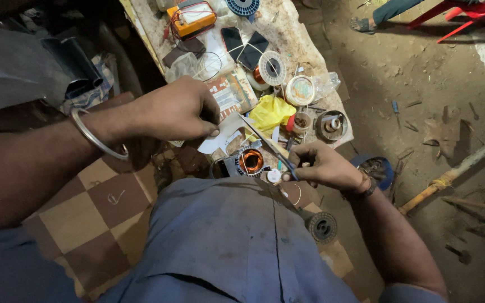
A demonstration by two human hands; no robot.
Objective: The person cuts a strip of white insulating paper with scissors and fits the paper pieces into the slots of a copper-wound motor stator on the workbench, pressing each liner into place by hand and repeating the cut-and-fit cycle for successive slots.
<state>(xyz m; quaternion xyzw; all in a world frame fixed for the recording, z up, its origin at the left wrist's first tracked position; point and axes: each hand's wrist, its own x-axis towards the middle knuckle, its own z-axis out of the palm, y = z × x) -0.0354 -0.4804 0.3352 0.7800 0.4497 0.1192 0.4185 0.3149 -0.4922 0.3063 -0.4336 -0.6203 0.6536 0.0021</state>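
Left hand [169, 112] pinches stiff white paper [223, 137]; right hand [324, 167] grips slim metal scissors [268, 146] closed.

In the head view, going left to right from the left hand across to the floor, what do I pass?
Left hand → white paper piece → copper-wound motor stator → right hand → blue round container → long bamboo stick.

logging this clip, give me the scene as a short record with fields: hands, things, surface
left hand: left hand pinching a white paper piece
right hand: right hand gripping long metal scissors, blades at the paper
below: grey motor stator with copper winding
nearby: yellow plastic bag, orange multimeter
surface: stained cloth on the ground
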